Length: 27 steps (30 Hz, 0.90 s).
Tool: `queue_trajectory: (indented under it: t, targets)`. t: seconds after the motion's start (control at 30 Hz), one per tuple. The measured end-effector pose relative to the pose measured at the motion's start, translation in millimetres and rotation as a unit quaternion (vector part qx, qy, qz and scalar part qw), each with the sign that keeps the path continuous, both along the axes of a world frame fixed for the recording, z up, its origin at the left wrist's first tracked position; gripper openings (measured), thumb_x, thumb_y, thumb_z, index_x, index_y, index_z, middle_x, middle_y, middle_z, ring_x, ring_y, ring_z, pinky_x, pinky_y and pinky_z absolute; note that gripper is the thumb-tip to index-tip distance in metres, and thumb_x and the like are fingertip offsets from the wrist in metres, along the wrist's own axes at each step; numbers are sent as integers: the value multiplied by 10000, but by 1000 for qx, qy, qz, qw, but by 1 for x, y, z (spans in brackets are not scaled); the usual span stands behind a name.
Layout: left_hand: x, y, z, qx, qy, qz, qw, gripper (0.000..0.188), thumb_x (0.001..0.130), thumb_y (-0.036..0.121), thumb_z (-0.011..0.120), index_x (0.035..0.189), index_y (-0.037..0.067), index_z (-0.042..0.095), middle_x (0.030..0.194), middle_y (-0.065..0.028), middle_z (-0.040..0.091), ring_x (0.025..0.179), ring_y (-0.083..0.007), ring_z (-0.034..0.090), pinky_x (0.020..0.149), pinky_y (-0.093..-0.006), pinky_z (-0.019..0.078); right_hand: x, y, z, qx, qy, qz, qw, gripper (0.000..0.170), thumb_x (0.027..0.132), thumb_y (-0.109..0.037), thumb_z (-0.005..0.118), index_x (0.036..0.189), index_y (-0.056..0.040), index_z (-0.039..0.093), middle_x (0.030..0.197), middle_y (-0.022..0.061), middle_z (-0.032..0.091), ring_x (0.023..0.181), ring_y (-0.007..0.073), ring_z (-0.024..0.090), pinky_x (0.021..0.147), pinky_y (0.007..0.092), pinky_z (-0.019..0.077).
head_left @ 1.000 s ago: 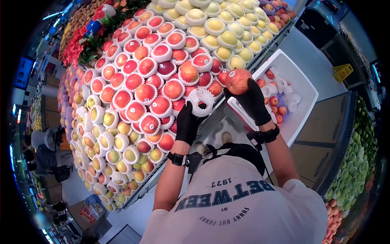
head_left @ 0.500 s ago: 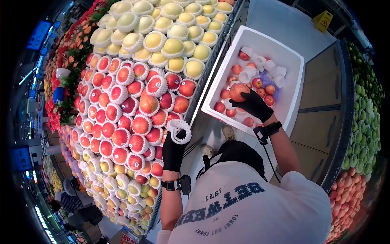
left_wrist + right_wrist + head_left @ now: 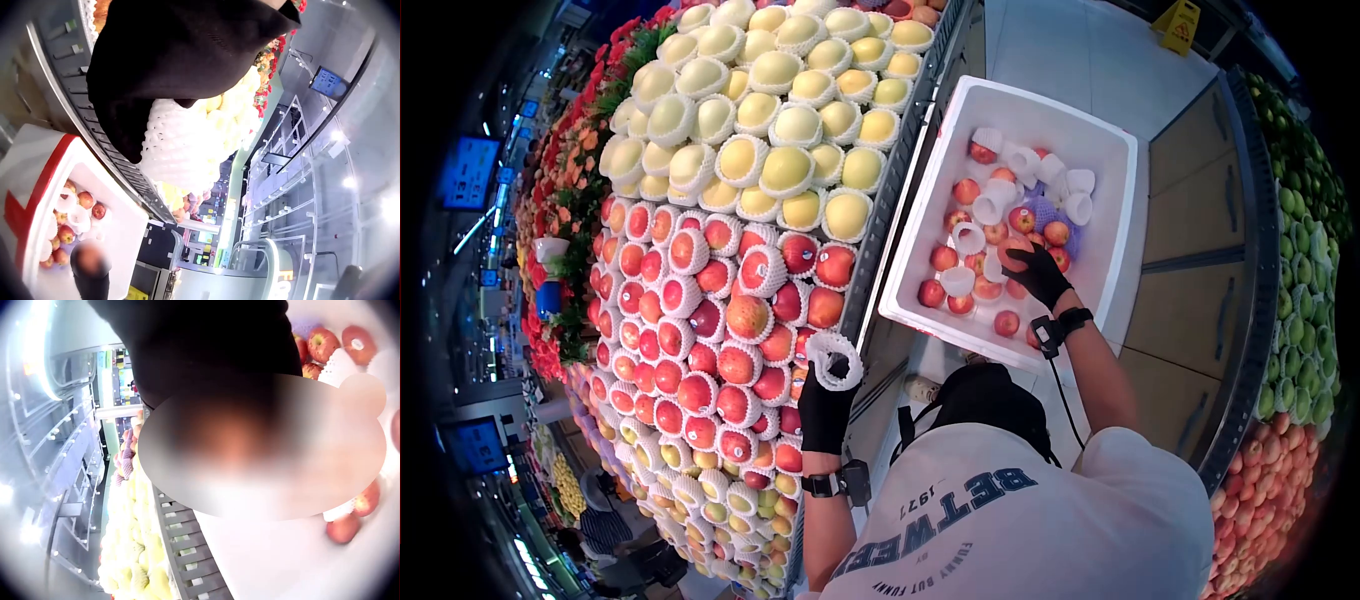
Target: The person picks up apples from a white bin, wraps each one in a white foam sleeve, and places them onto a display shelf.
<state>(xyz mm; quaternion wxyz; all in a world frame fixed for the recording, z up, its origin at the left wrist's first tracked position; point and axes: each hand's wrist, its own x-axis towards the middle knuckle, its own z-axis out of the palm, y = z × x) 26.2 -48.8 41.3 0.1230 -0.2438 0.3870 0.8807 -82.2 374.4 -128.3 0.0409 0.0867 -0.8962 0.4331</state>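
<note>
In the head view, the black-gloved left hand (image 3: 827, 412) grips an empty white foam net (image 3: 835, 360) at the edge of the red apple display. The same net (image 3: 178, 140) hangs from the glove (image 3: 169, 56) in the left wrist view. Inside the white bin (image 3: 1105, 275), the gloved right hand (image 3: 1038, 276) has its fingers around a red apple (image 3: 1014, 252), low among other apples and loose nets. Blur covers the held apple and fingertips in the right wrist view; the dark glove (image 3: 212, 350) shows above.
Netted yellow fruit (image 3: 790, 170) lies beyond the netted red apples (image 3: 700, 345). A dark rail (image 3: 890, 210) runs between display and bin. Drawers (image 3: 1190, 300) stand right of the bin, with green fruit (image 3: 1305, 300) beyond. A yellow floor sign (image 3: 1177, 25) is at the top.
The right hand has carried its apple from beside the display down into the bin. Still holding the foam net, the left hand stays by the display edge. The head view has shifted.
</note>
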Motion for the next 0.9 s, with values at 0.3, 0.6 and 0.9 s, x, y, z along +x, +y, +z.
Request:
queue_trajectory:
  t: [0.3,0.6,0.9]
  targets:
    - [-20,24,23,754,-187,338,532,179,980,162,479,1049,23,569,977,-60,596,944,-144,559,850,-253,468,-32,47,-55,-96,-72,-47,992,765,717,5,752,1394,-115,418,1228,144,575,1100,245,579,880,335,516]
    - [-35,67,48,763,-186,367,498,215,971,78,439,1164,14,507,1064,-65,608,1013,-169,585,882,-277,476,-114,80,-134,-292,-299,-351,838,514,655,-201,816,1062,19,590,923,175,661,859,274,652,727,366,519]
    - [-37,49,21,880,-247,405,25,257,840,50,509,1068,-12,611,1077,-158,617,1011,-273,599,902,-358,475,-184,74,-119,-253,-440,-393,767,710,670,-425,807,1127,29,508,983,159,612,821,263,649,657,373,565]
